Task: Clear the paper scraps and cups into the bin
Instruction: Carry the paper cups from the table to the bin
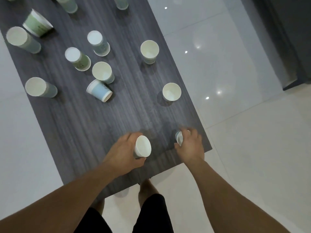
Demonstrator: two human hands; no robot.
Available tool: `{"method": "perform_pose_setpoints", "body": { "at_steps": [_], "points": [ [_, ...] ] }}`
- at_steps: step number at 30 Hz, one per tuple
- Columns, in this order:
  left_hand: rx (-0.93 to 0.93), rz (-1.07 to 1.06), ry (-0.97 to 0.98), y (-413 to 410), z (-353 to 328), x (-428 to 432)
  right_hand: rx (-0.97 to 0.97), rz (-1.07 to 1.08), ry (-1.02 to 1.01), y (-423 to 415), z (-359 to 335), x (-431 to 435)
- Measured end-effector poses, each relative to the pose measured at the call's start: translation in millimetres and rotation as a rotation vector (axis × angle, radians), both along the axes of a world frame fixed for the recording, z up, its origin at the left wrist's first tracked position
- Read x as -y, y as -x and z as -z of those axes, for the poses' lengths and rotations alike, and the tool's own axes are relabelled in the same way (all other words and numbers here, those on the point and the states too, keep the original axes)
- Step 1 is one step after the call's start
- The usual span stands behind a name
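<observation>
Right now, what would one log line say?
left hand grips tilted cup | right hand grips second cup | more cups on table | bin unseen

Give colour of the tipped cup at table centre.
The tipped cup is light blue, white rim; head view.

We see a bench (94, 125) with a dark grey wood-grain top, matt and finely streaked along its length, more like laminate than bare wood. The cups (149, 51) on it look like paper: smooth and matt, white inside, with pale green or blue printed outsides. The floor (235, 81) is pale tile, highly glossy, mirroring small lights. The shorts (151, 216) are plain black cloth.
</observation>
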State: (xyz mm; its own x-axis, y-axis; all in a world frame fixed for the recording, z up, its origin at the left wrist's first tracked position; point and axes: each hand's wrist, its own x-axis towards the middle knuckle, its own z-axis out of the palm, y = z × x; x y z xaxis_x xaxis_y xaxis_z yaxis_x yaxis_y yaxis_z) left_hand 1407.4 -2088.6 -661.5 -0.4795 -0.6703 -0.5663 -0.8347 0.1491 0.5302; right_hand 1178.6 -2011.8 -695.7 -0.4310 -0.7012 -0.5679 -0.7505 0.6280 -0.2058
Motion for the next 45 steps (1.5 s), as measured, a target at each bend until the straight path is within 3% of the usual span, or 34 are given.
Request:
{"method": "perform_pose_setpoints", "body": {
  "at_steps": [3, 11, 17, 25, 36, 45],
  "points": [
    [0.025, -0.072, 0.098, -13.3, -17.8, 5.4, 0.082, -0.045, 0.034, -23.6, -11.5, -0.5],
    [-0.054, -0.407, 0.054, -75.0, -107.2, -16.6, 0.212, -0.345, 0.180, -103.8, -109.1, 22.2],
    [-0.035, -0.631, 0.159, -154.1, -174.5, -67.5, 0.229, -0.525, 0.248, -172.1, -179.4, 21.3],
    [-0.035, -1.066, 0.288, -300.3, -229.6, -215.7, 0.255, -0.856, 0.349, -332.5, -249.6, -47.0],
    [0.000, -1.733, 0.447, -481.8, -273.0, -489.8, 0.340, -1.534, 0.419, -595.1, -300.0, -213.5],
    [0.138, -2.084, 0.504, -567.9, -272.3, -595.3, 0.439, -1.951, 0.416, -766.4, -304.6, -301.5]
  ]
}}
